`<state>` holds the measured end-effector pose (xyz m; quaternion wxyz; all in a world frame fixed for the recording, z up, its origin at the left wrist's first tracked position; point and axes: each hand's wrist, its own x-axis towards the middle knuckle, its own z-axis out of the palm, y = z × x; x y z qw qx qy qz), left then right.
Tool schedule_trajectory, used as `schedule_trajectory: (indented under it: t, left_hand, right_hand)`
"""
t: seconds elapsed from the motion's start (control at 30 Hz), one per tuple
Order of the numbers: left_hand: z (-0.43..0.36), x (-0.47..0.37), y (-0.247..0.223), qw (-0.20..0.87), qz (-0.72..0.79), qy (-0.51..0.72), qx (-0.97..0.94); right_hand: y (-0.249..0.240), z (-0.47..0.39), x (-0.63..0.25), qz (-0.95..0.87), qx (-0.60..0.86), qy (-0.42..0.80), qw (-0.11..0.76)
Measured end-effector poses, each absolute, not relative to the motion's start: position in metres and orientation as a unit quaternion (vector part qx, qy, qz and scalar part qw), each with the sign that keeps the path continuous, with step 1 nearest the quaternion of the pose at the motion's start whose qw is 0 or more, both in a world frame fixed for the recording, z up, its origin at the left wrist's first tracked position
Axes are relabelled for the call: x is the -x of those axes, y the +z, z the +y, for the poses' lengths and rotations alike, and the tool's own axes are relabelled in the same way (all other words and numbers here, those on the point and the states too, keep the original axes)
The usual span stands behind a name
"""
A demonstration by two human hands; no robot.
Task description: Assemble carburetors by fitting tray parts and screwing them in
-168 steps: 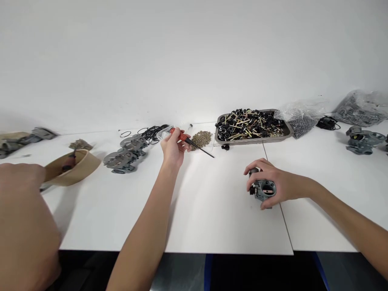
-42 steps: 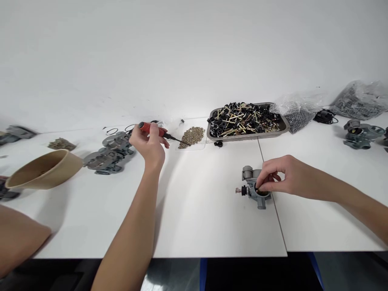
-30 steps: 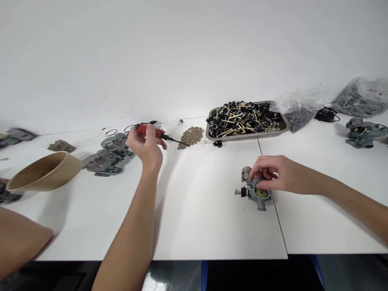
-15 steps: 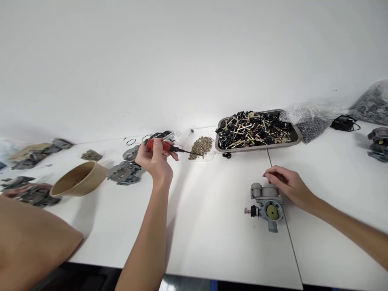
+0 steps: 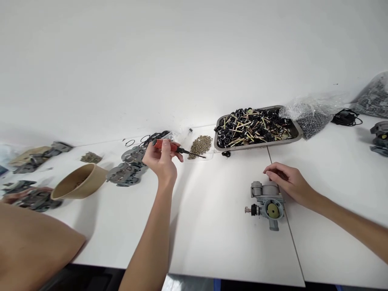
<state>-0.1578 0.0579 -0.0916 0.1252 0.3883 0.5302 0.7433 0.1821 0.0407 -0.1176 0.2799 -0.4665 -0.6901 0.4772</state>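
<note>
My left hand (image 5: 162, 161) is closed around the red handle of a screwdriver (image 5: 173, 146). Its dark shaft points right, and the tip lies over the front edge of a heap of small brass-coloured parts (image 5: 200, 144) on a clear plastic sheet (image 5: 209, 155). Whether a part sits on the tip is too small to tell. My right hand (image 5: 287, 180) rests on the table with fingers curled in, nothing visible in them. Just in front of it is a grey carburetor (image 5: 268, 204), a black and copper-coloured fitting sticking out to its left.
Behind stands a metal tray (image 5: 257, 145) heaped with black and brass parts, beside a plastic bag of small dark parts (image 5: 313, 121). Leftward are more carburetors (image 5: 124, 173) and a tan bowl (image 5: 98, 178). Another person's arm (image 5: 36, 246) reaches in at far left.
My left hand has moved slightly right with the screwdriver, carrying its tip toward the heap's front right edge. My right hand and the carburetor stay in place. The view has tilted slightly.
</note>
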Motion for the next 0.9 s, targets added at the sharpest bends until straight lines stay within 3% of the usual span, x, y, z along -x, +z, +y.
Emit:
schedule_trajectory:
  t: [0.3, 0.5, 0.9]
  left_hand:
    - [0.054, 0.154, -0.083, 0.137, 0.5, 0.769, -0.373]
    - [0.046, 0.127, -0.075, 0.233, 0.478, 0.751, -0.392]
    - [0.032, 0.067, -0.093, 0.402, 0.422, 0.669, -0.461]
  right_hand:
    - [-0.123, 0.047, -0.185, -0.692, 0.468, 0.484, 0.26]
    - [-0.112, 0.067, -0.184, -0.706, 0.442, 0.518, 0.195]
    - [-0.121, 0.065, -0.176, -0.735, 0.377, 0.492, 0.275]
